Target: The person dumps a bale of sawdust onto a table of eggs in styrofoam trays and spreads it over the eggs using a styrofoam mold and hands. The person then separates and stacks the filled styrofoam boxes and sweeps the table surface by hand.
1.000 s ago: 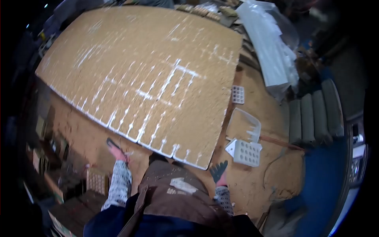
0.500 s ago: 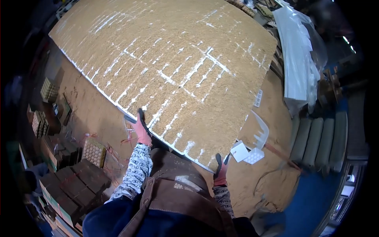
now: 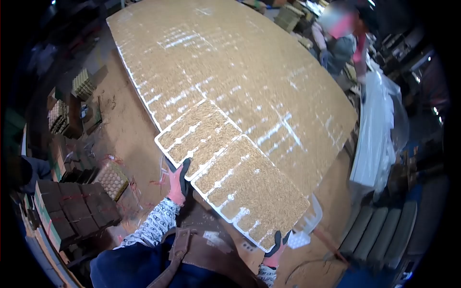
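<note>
Two white shallow trays filled with tan, grain-like material lie side by side at the near edge of a wide grain-covered surface. My left hand, in a pink and black glove, is closed on the near rim of the left tray, close to where the two trays meet, with the thumb over the rim. At the right tray's near right corner, my gloved right hand grips the rim. The trays' undersides are hidden. Both trays look raised or shifted against the surface behind them.
Brown stacked boxes and an egg tray stand at left on the sandy floor. A clear plastic scoop lies beyond my right hand. At right are a plastic-wrapped white stack and grey rolls. Another person bends at the back right.
The two trays now stand out with their far rims showing, apart from the surface behind. My hands sit lower in view. The other person has come into view at the upper right.
</note>
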Tool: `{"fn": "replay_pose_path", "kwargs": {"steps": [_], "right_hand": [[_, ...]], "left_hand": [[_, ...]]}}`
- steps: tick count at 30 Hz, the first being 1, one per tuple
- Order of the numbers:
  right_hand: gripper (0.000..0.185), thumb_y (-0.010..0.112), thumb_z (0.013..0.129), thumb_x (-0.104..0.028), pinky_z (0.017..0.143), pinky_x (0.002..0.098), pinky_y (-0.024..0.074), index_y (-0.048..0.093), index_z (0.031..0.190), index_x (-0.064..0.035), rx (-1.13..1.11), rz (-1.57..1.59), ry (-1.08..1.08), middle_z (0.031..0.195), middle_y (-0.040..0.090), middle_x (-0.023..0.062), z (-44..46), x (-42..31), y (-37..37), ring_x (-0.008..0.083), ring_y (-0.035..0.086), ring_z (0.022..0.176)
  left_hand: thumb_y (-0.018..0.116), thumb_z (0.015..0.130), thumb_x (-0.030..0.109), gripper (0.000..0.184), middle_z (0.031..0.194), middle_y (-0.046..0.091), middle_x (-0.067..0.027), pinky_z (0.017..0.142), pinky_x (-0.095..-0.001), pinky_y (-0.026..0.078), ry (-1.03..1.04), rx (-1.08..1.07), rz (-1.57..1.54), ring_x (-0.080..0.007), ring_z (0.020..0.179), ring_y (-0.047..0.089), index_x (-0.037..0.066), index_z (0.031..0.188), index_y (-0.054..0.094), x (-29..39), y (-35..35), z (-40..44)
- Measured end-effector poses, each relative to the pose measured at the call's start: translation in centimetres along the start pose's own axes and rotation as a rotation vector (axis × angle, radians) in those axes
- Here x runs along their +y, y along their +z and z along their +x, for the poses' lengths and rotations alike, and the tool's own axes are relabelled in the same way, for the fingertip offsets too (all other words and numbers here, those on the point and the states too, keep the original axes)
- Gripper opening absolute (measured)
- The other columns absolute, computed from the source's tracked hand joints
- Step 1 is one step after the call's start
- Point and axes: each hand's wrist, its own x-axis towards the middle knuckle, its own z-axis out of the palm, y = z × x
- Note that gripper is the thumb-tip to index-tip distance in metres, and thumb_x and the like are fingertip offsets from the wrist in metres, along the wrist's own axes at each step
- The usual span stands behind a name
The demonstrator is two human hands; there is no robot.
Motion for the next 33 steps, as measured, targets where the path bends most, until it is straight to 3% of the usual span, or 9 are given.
{"fn": "replay_pose_path", "kwargs": {"steps": [3, 5, 8, 11, 12, 13, 18, 24, 33], "right_hand": [[0.060, 0.050, 0.089, -0.023, 0.098, 0.0335, 0.0356, 0.027, 0.139, 0.0007, -0.096, -0.493, -0.315, 0.133, 0.042, 0.0152, 3.5, 1.2, 5.2, 0.0238, 0.045, 0.116], [0.057, 0.050, 0.090, -0.024, 0.098, 0.0333, 0.0354, 0.031, 0.137, 0.0024, -0.039, -0.050, -0.101, 0.133, 0.041, 0.0149, 6.7, 2.3, 10.5, 0.0233, 0.045, 0.116], [0.045, 0.052, 0.089, -0.021, 0.100, 0.0388, 0.0331, 0.042, 0.128, 0.0009, -0.240, -0.817, -0.488, 0.137, 0.033, 0.0262, 12.5, 0.1, 18.7, 0.0359, 0.042, 0.119], [0.046, 0.050, 0.090, -0.017, 0.102, 0.0367, 0.0310, 0.039, 0.130, 0.0025, -0.179, -0.598, -0.404, 0.135, 0.036, 0.0218, 17.1, 3.3, 27.8, 0.0295, 0.040, 0.120], [0.046, 0.049, 0.091, -0.015, 0.103, 0.0357, 0.0299, 0.037, 0.131, 0.0033, -0.154, -0.500, -0.339, 0.134, 0.037, 0.0196, 17.7, 3.5, 29.8, 0.0264, 0.040, 0.120], [0.045, 0.048, 0.092, -0.015, 0.103, 0.0355, 0.0297, 0.036, 0.131, 0.0043, -0.209, -0.776, -0.527, 0.135, 0.033, 0.0225, 17.8, 2.2, 31.7, 0.0286, 0.039, 0.122], [0.060, 0.047, 0.093, -0.022, 0.109, 0.0362, 0.0198, 0.019, 0.139, 0.0032, -0.105, -0.316, -0.131, 0.144, 0.018, 0.0224, 24.7, 2.2, 44.1, 0.0289, 0.026, 0.131], [0.086, 0.050, 0.090, -0.042, 0.110, 0.0325, 0.0158, -0.002, 0.143, 0.0015, -0.108, -0.185, 0.164, 0.149, 0.013, 0.0191, 35.4, 2.9, 56.5, 0.0262, 0.018, 0.136], [0.044, 0.063, 0.082, -0.028, 0.081, 0.0308, 0.0458, 0.058, 0.117, -0.0030, -0.414, -0.310, 0.113, 0.102, 0.065, 0.0162, 39.3, -0.1, 49.5, 0.0227, 0.061, 0.090]], "left_hand": [[0.067, 0.082, 0.013, 0.032, 0.107, 0.061, -0.0079, 0.083, -0.0265, 0.047, 0.003, -0.016, 0.007, -0.0149, 0.095, 0.058, -0.004, 0.109, 0.059, 3.0, 1.1, 7.9], [0.069, 0.080, 0.013, 0.035, 0.107, 0.060, -0.0066, 0.084, -0.0267, 0.046, 0.068, -0.046, -0.086, -0.0141, 0.095, 0.058, -0.002, 0.110, 0.058, 2.8, 0.7, 14.7], [0.071, 0.078, 0.014, 0.051, 0.106, 0.060, -0.0062, 0.082, -0.0281, 0.046, -0.145, 0.027, -0.163, -0.0147, 0.094, 0.058, 0.000, 0.121, 0.048, 6.0, 0.8, 26.5], [0.074, 0.074, 0.027, 0.077, 0.085, 0.058, -0.0055, 0.040, -0.0233, 0.038, -0.183, 0.112, 0.078, -0.0118, 0.056, 0.052, 0.007, 0.134, 0.029, 5.8, -0.6, 37.5], [0.066, 0.082, 0.034, 0.075, 0.119, 0.054, -0.0136, 0.088, -0.0317, 0.044, -0.330, -0.099, 0.205, -0.0202, 0.105, 0.053, 0.002, 0.136, 0.026, 8.9, -0.8, 39.1], [0.065, 0.080, 0.045, 0.071, 0.077, 0.057, -0.0073, 0.047, -0.0258, 0.042, -0.202, 0.003, 0.397, -0.0139, 0.056, 0.052, -0.001, 0.126, 0.037, 11.0, 0.2, 39.5], [0.054, 0.088, 0.041, 0.049, 0.107, 0.060, -0.0193, 0.085, -0.0318, 0.044, -0.189, -0.210, 0.763, -0.0254, 0.098, 0.057, 0.000, 0.116, 0.053, 12.0, -3.3, 50.9], [0.051, 0.089, 0.013, 0.032, 0.114, 0.059, -0.0130, 0.091, -0.0297, 0.042, 0.058, -0.200, 0.446, -0.0181, 0.102, 0.056, -0.001, 0.117, 0.055, 14.2, -1.6, 41.3], [0.055, 0.085, 0.007, 0.029, 0.113, 0.060, -0.0136, 0.093, -0.0319, 0.042, -0.408, -0.722, 0.302, -0.0211, 0.105, 0.056, -0.001, 0.113, 0.058, 6.0, 4.9, 21.5]]}}
